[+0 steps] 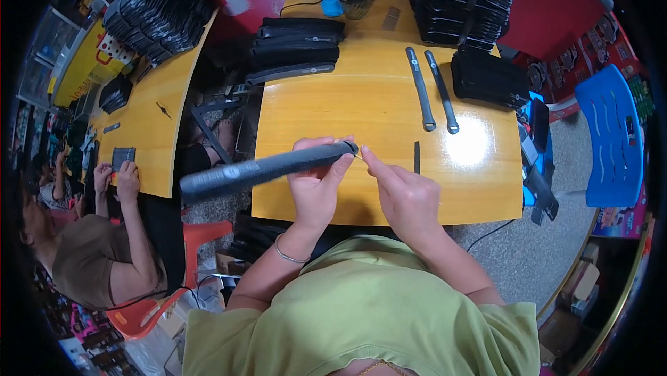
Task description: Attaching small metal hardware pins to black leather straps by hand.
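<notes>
i judged the strap [267, 167] light and bendy, best held near the tip, where my left hand [313, 192] gripped it and my right hand [408, 197] pinched something thin [360, 158].

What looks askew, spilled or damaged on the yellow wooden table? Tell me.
Nothing looks spilled or damaged. Mildly odd: a short, narrow black strip lies alone just beyond the right hand, apart from the two long dark-grey straps.
</notes>
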The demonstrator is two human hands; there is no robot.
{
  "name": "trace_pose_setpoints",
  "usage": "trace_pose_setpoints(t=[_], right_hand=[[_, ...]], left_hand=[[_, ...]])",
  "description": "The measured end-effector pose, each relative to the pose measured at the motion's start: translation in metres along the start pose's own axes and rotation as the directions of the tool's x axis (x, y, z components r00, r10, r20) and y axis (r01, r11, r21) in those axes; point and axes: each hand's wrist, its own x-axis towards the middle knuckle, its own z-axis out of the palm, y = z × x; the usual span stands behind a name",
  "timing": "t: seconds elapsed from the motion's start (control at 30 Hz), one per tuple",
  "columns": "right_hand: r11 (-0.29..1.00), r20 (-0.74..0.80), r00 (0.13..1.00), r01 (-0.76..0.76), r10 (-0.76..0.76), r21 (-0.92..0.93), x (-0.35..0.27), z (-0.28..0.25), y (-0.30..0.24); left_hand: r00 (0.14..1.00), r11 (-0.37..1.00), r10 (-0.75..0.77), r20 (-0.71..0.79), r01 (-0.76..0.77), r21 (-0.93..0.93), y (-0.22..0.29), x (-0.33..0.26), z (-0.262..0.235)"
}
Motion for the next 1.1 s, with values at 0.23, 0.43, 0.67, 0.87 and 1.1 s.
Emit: trace_pose_setpoints(t=[0.23, 0.43, 0.67, 0.87, 1.1], right_hand=[[0.975, -0.069, 0.998, 0.007, 0.008, 0.222, 0.003, 0.014, 0.005], [0.084, 0.568, 0.758, -0.62, 0.32, 0.78, 0.008, 0.01, -0.003], [0.263, 0.401, 0.846, -0.5, 0.351, 0.825, 0.016, 0.021, -0.002], [0.815, -0.014, 0.978, -0.166, 0.209, 0.556, 0.017, 0.031, -0.002], [0.853, 0.029, 0.976, -0.203, 0.216, 0.481, 0.016, 0.035, 0.005]], left_hand=[[0.992, 0.99, 0.124, 0.001, -0.124, 0.071, -0.002, 0.001, 0.0], [0.913, 0.822, 0.385, 0.135, -0.406, 0.399, -0.005, 0.004, -0.006], [1.0, 0.997, 0.014, -0.005, -0.013, 0.08, 0.0, 0.0, -0.001], [0.933, 0.937, -0.34, 0.117, 0.347, -0.041, 0.009, 0.024, -0.019], [0.959, 0.957, -0.279, 0.051, 0.274, 0.091, -0.002, 0.01, -0.011]])
